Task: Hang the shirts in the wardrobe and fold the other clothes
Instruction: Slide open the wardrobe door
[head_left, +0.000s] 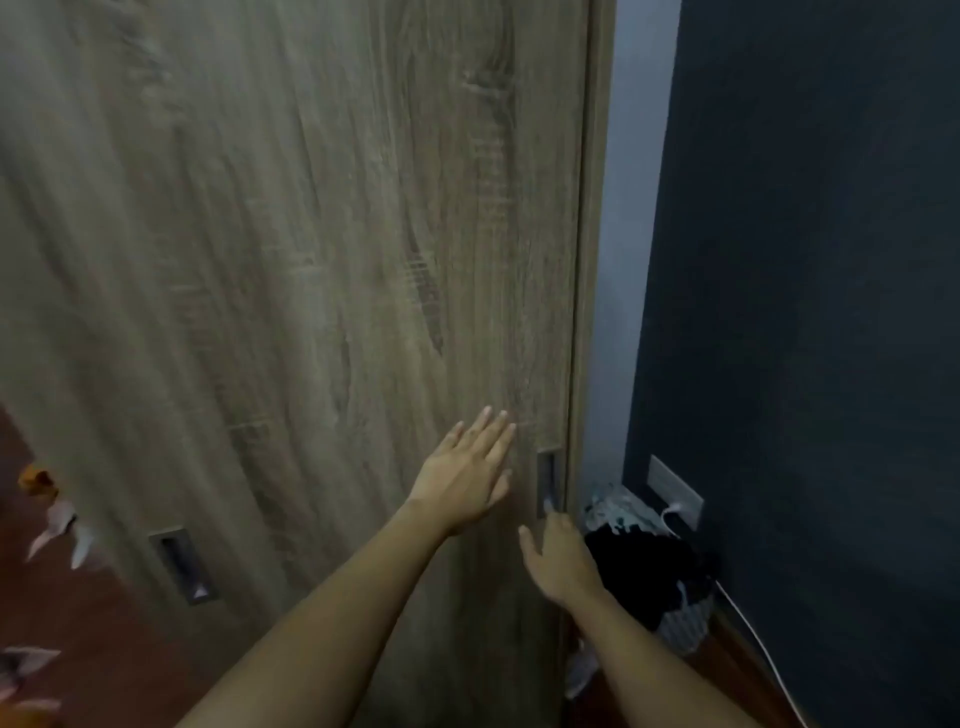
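Observation:
The wardrobe's wood-grain sliding door (311, 260) fills most of the view and is closed. My left hand (467, 473) lies flat and open against the door, fingers spread upward. To its right, my right hand (558, 556) reaches with its fingertips into the recessed metal handle (546, 483) near the door's right edge. A second recessed handle (182, 564) sits lower left on the door. No shirts are held; neither hand carries anything.
A laundry basket (675, 623) with dark and light clothes (639, 561) stands in the corner between wardrobe and dark wall (805, 312). A wall socket (675, 491) holds a white plug and cable (753, 629). Patterned fabric (52, 519) shows at the left edge over a reddish floor.

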